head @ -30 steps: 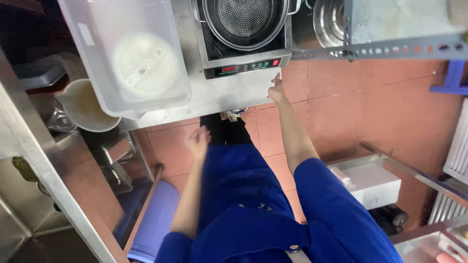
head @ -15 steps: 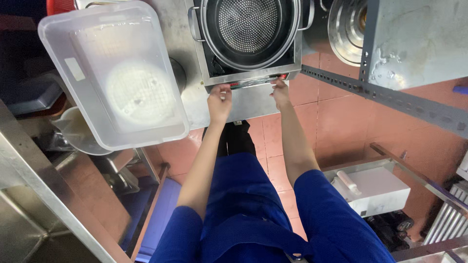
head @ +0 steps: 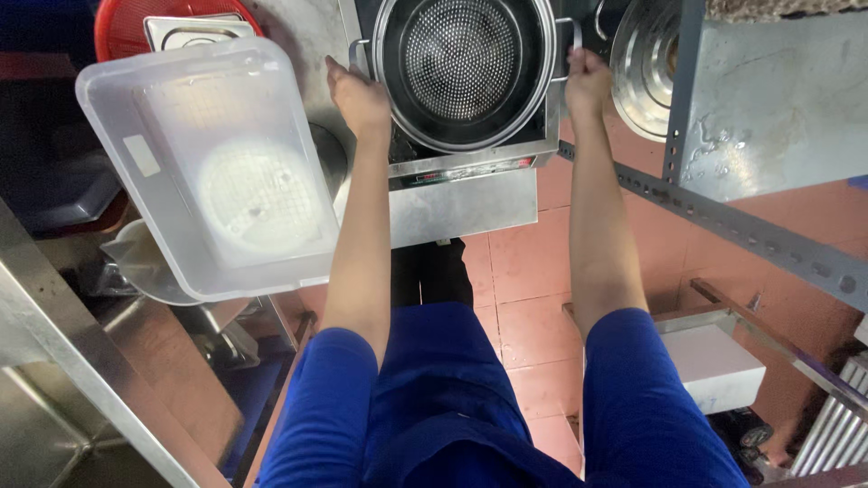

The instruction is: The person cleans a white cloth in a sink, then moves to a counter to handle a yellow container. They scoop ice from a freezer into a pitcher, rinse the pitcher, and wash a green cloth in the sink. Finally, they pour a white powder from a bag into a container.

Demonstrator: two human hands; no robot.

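A large steel pot (head: 463, 72) with a perforated strainer insert stands on a square steel cooker (head: 470, 176) with a small control strip on its front. My left hand (head: 359, 98) is closed on the pot's left side handle. My right hand (head: 588, 83) grips the right side handle. Both arms reach straight forward in blue sleeves.
A clear plastic tub (head: 226, 172) with something round and white inside sits left of the cooker. Behind it is a red round basket (head: 122, 27) holding a steel tray. A steel lid (head: 646, 77) and a grey metal shelf frame (head: 768, 117) are at the right. A white box (head: 710, 361) lies on the red tiled floor.
Both hands rose from the cooker's front edge to the pot's side handles and closed on them. The view tilted so the pot and tub sit lower in frame.
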